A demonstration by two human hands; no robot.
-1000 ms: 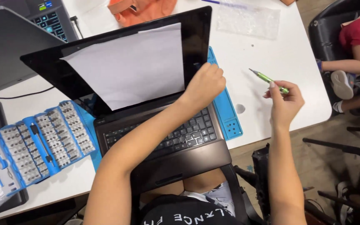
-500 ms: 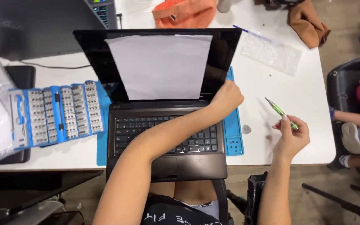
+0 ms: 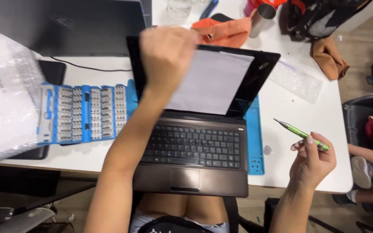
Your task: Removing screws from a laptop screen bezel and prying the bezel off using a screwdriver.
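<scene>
White table (image 3: 294, 116) carries an open laptop (image 3: 195, 146) at its front edge; left hand (image 3: 167, 56) grasps the screen's top, right hand (image 3: 314, 162) grasps a green screwdriver (image 3: 301, 134).

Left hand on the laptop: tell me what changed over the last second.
The left hand moved from the laptop's right hinge corner up to the top left of the lid, where it rests blurred over the edge; the grip itself is unclear. The right hand still holds the green screwdriver off to the side. The white paper stays on the screen.
</scene>
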